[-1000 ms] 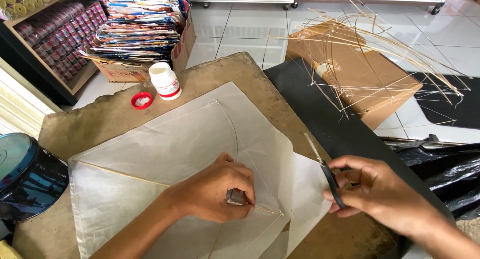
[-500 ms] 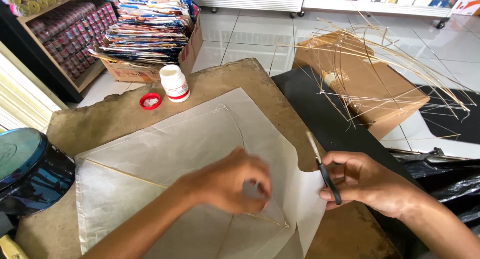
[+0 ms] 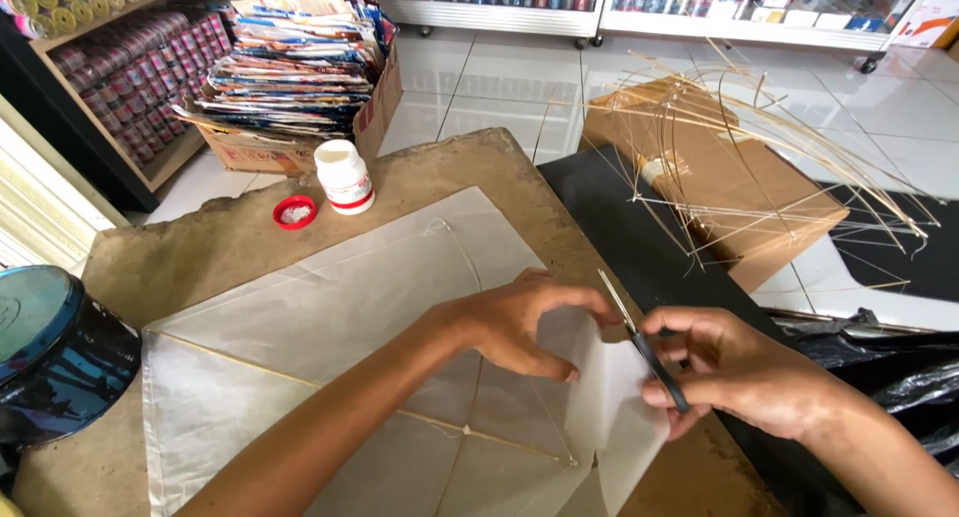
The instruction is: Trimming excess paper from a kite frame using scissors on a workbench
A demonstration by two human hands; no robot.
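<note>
Head view looks down on a brown, worn table [image 3: 230, 247] set on a white tiled floor [image 3: 499, 87]. Across it lies a pale paper kite [image 3: 330, 327] on thin sticks. Left hand [image 3: 519, 322] presses its right edge, fingers curled on the paper. Right hand [image 3: 739, 372] is closed around scissors [image 3: 644, 342], blades at that edge. Behind stand a white glue bottle [image 3: 345, 175] and its red cap [image 3: 295, 213] — further back, a box of bamboo frames [image 3: 719, 177] and shelves of spools [image 3: 120, 87].
</note>
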